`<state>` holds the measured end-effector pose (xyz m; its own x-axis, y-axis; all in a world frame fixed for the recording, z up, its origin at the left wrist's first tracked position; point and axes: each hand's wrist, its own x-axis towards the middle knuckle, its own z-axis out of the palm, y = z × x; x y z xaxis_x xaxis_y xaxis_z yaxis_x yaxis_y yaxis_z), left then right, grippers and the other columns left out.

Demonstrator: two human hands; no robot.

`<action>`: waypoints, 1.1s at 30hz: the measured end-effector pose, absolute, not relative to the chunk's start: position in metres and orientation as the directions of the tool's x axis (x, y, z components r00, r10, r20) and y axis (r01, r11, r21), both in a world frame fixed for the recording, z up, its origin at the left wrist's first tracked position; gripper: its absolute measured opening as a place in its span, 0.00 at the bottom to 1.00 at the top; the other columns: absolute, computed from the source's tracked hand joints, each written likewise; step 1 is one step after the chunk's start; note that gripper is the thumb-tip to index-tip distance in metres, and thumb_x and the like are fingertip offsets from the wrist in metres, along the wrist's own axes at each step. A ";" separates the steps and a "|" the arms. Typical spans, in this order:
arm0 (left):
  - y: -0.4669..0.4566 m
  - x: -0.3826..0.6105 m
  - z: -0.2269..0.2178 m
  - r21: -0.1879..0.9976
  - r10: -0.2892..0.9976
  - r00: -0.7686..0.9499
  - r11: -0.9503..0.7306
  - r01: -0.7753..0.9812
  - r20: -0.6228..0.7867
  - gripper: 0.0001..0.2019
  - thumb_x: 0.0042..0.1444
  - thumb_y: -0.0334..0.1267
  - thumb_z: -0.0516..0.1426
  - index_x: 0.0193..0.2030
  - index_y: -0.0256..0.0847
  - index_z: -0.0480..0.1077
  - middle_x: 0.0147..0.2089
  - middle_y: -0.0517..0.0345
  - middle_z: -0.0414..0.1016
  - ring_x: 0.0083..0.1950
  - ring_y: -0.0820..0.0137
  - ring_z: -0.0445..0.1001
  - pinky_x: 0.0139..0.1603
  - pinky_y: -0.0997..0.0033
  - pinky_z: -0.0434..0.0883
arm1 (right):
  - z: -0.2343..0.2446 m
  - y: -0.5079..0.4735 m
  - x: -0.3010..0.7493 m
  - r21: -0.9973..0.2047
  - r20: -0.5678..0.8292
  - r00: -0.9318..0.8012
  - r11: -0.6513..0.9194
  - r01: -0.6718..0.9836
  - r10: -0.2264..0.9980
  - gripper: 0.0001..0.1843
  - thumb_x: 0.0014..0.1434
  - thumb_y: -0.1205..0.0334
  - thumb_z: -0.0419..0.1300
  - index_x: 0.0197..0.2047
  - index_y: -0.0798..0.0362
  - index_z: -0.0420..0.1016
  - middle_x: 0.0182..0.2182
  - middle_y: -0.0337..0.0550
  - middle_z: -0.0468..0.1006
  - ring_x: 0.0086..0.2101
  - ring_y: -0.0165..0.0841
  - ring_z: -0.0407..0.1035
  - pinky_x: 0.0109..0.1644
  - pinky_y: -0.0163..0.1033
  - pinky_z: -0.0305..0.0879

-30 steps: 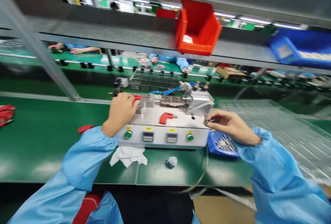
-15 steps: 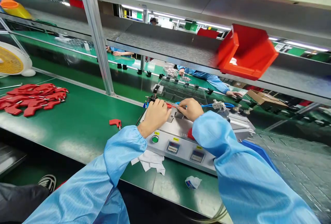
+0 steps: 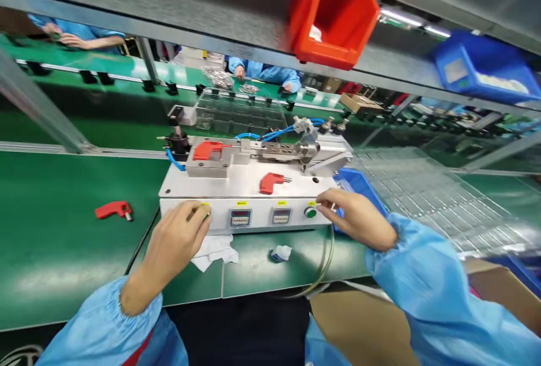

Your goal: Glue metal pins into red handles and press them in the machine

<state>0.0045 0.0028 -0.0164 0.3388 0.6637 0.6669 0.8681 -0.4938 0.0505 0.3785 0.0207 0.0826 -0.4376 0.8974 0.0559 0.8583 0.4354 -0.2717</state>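
A small silver machine (image 3: 249, 186) stands on the green bench, with two green buttons and two digital displays on its front. My left hand (image 3: 180, 242) rests on the left green button, which it covers, fingers curled. My right hand (image 3: 359, 218) has its fingertips at the right green button (image 3: 310, 212) and seems to pinch a small metal pin. A red handle part (image 3: 208, 149) sits in the fixture on top at the left. Another red handle part (image 3: 270, 182) lies loose on the machine's top plate.
One red handle (image 3: 112, 209) lies on the bench to the left. A white cloth (image 3: 215, 250) and a small white bottle (image 3: 280, 253) lie in front of the machine. A blue tray (image 3: 359, 183) is behind my right hand. Clear plastic trays (image 3: 426, 197) cover the right. Other workers' hands (image 3: 67, 39) show beyond.
Both hands left the fixture on top and came down to the machine's front buttons. A red part now sits in the fixture. The camera swung back to the right.
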 end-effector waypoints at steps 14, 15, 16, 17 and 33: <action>-0.013 -0.003 -0.013 0.152 0.847 0.306 -0.404 0.902 0.435 0.12 0.74 0.41 0.49 0.50 0.44 0.73 0.47 0.55 0.77 0.38 0.66 0.76 0.24 0.69 0.64 | -0.011 -0.009 0.374 -0.467 0.232 -0.094 0.196 0.862 0.968 0.06 0.70 0.58 0.56 0.43 0.51 0.70 0.31 0.41 0.76 0.33 0.32 0.71 0.39 0.35 0.62; -0.014 -0.002 -0.016 0.163 0.853 0.284 -0.386 0.908 0.437 0.12 0.74 0.41 0.49 0.51 0.43 0.74 0.48 0.53 0.77 0.39 0.65 0.77 0.25 0.69 0.65 | -0.016 -0.011 0.371 -0.499 0.250 -0.063 0.184 0.847 0.966 0.06 0.70 0.58 0.56 0.44 0.51 0.70 0.32 0.42 0.76 0.34 0.33 0.71 0.40 0.36 0.64; -0.015 0.000 -0.020 0.177 0.852 0.257 -0.370 0.912 0.456 0.13 0.74 0.40 0.49 0.51 0.43 0.74 0.49 0.51 0.77 0.41 0.63 0.77 0.28 0.67 0.67 | -0.021 -0.014 0.368 -0.537 0.266 -0.028 0.172 0.826 0.963 0.07 0.70 0.58 0.55 0.46 0.51 0.70 0.33 0.42 0.76 0.35 0.33 0.71 0.41 0.37 0.65; -0.017 0.001 -0.024 0.193 0.843 0.228 -0.358 0.914 0.487 0.12 0.74 0.40 0.49 0.52 0.42 0.74 0.50 0.48 0.76 0.43 0.61 0.77 0.31 0.66 0.70 | -0.025 -0.017 0.365 -0.580 0.284 0.007 0.167 0.797 0.959 0.08 0.70 0.58 0.54 0.47 0.51 0.70 0.33 0.43 0.76 0.35 0.34 0.72 0.43 0.38 0.67; -0.199 0.056 -0.194 0.694 0.912 0.319 -0.057 0.718 -0.256 0.12 0.70 0.39 0.51 0.42 0.43 0.76 0.41 0.53 0.79 0.44 0.63 0.78 0.50 0.60 0.75 | -0.146 -0.202 0.281 -0.812 -0.072 -0.321 0.131 0.568 0.944 0.15 0.70 0.56 0.51 0.41 0.45 0.79 0.37 0.46 0.81 0.39 0.42 0.78 0.49 0.50 0.77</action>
